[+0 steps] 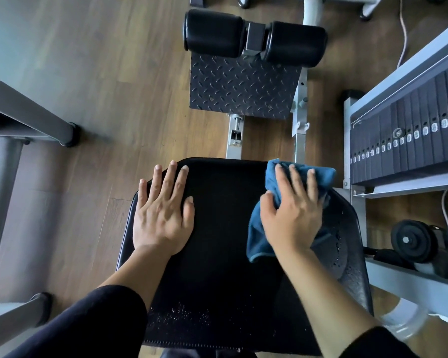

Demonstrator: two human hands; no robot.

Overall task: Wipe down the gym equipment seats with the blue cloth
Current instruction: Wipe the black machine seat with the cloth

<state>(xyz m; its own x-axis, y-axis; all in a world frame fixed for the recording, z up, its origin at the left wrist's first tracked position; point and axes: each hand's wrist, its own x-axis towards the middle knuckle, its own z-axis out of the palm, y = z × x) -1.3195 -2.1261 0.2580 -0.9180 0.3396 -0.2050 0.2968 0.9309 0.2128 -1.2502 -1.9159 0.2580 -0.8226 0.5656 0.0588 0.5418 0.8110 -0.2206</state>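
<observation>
A black padded gym seat [223, 254] fills the lower middle of the view, with small water droplets along its near edge and right side. My left hand [163, 213] lies flat on the seat's far left part, fingers straight and spread. My right hand [292, 210] presses the blue cloth [259, 236] onto the seat's far right corner, fingers straight on top of it. The cloth is bunched and sticks out beyond my fingertips and beside my wrist.
Beyond the seat are a black checker-plate footrest [243, 86] and two black roller pads [254, 37]. A weight stack [409, 133] in a grey frame stands at the right, with a black pulley wheel [409, 240] below it. Grey machine legs [29, 112] stand at the left on the wood floor.
</observation>
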